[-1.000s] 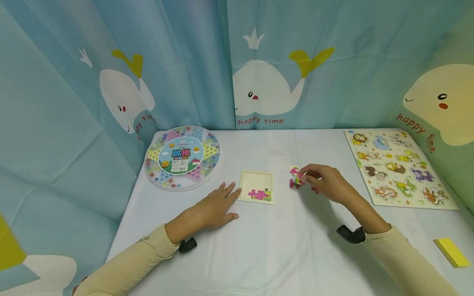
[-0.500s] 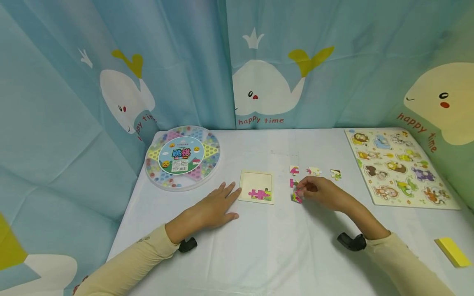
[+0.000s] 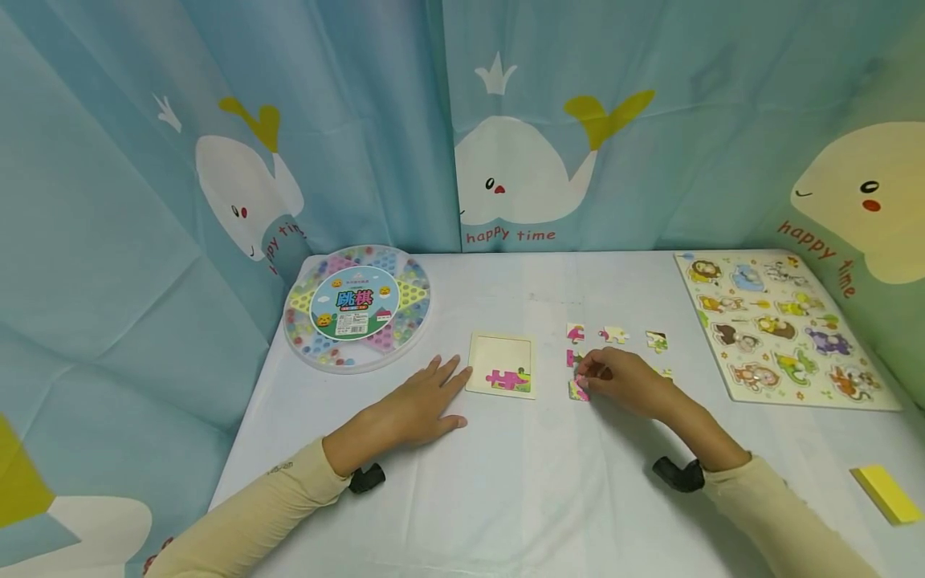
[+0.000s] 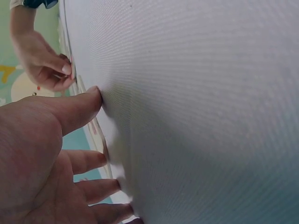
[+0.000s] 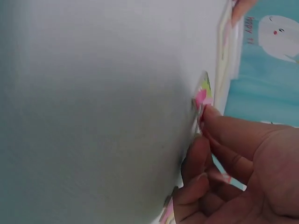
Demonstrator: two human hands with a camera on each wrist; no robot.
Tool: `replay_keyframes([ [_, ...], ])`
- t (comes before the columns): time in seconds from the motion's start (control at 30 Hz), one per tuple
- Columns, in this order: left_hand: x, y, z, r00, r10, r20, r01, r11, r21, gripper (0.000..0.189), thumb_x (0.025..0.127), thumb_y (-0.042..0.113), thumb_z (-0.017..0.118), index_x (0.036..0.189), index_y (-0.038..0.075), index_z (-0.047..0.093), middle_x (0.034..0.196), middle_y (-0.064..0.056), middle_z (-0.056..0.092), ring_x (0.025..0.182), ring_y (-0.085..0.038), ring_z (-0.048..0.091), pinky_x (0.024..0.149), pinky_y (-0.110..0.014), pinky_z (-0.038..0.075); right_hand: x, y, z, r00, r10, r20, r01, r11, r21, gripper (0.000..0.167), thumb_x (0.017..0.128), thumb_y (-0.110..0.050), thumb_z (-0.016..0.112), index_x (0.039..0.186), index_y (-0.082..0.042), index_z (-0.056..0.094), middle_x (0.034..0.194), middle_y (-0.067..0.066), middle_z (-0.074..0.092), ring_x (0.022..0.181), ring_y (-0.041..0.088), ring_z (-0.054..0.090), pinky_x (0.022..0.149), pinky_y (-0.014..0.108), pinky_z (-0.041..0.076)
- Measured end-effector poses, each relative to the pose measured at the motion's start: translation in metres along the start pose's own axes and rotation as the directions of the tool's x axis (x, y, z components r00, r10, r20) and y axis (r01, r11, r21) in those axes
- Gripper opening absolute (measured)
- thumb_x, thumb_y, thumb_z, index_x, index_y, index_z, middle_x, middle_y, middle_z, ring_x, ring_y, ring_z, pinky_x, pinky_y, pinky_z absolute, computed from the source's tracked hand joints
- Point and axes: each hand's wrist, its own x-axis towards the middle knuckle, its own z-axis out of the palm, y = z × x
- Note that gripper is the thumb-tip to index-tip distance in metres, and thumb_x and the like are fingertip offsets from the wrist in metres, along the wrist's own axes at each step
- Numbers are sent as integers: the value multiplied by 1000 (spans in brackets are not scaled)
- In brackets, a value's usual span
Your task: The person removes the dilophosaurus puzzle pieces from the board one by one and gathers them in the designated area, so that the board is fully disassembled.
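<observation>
My left hand point(image 3: 419, 405) lies spread on the table, its fingertips at the left edge of a small square wooden puzzle tray point(image 3: 499, 350). Pink and green jigsaw pieces sit joined in the tray's lower right corner. To the right of the tray, my right hand point(image 3: 620, 380) pinches a pink and green jigsaw piece point(image 3: 578, 391) at the table surface. The right wrist view shows thumb and fingertips at the edge of this jigsaw piece point(image 5: 204, 93). In the left wrist view the left hand point(image 4: 51, 140) has its fingers straight, fingertips down on the cloth.
Loose jigsaw pieces point(image 3: 613, 334) lie around the right hand, one partly hidden by it. A round marble board game point(image 3: 354, 309) stands at the back left. An animal peg puzzle board point(image 3: 784, 329) lies at the right, with a yellow block point(image 3: 886, 495) nearer the front.
My right hand has moved toward the front with a jigsaw piece and brought it down beside the others, uncovering loose pieces behind. The left hand has stayed in place.
</observation>
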Motion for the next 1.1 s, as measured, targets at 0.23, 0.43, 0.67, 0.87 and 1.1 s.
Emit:
replay_keyframes([
  [0.23,1,-1,0,1000,-3,3,3,1000,12,80,106,45,62,169,11,25,176,-16,17,161,-44,15,129,-55,24,3,-8,8,997,49,-62,-55,995,-87,12,98,-9,74,107,-3,69,101,9,66,86,19,58,76,37,52],
  [0.43,1,0,-1,1000,-6,7,6,1000,4,80,106,45,62,169,11,26,176,-16,18,161,-44,15,129,-55,24,7,-22,16,993,37,-108,-47,995,-86,22,96,-6,76,114,2,66,107,15,64,88,22,60,76,37,53],
  [0.67,1,-1,1,1000,-15,9,15,1000,3,80,106,45,62,169,12,26,176,-16,17,162,-43,14,129,-54,23,23,-47,40,996,-32,-84,23,994,-102,33,95,-4,75,126,3,65,115,15,65,91,21,61,82,39,56],
  [0.87,2,-2,2,1000,-10,9,9,1000,14,79,106,46,61,169,12,26,176,-16,18,161,-44,14,129,-54,23,37,-67,62,982,-177,-63,167,976,-142,32,94,1,77,123,3,65,118,17,65,93,23,65,87,40,59],
  [1.1,2,-2,1,1000,4,3,-4,1000,14,79,107,46,61,169,11,26,175,-17,18,161,-45,15,129,-55,24,41,-77,74,966,-240,-93,215,951,-225,28,92,4,77,119,3,67,110,15,66,94,24,65,87,39,60],
])
